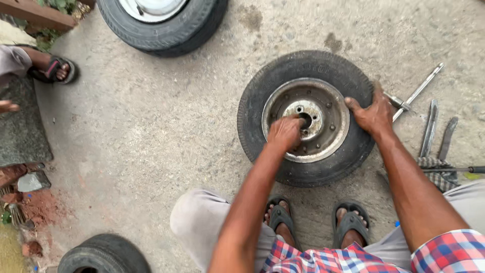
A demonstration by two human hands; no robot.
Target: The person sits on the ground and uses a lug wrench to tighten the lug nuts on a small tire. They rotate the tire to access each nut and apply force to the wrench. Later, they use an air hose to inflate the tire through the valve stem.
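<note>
I'm squatting in an open-air tyre repair yard: bare concrete ground [151,126], loose wheels lying around [161,23] [103,255], and tyre levers [429,129] and a wheel wrench [417,93] beside me.

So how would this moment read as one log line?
left hand: in wheel hub | right hand: gripping tyre | tools: on ground, right

Three tyres [307,119] [162,23] [103,255], two flat tyre irons [429,127] [447,137], one cross wrench [414,93] (partly hidden), three sandalled feet [281,217] [350,222] [55,70].
</note>
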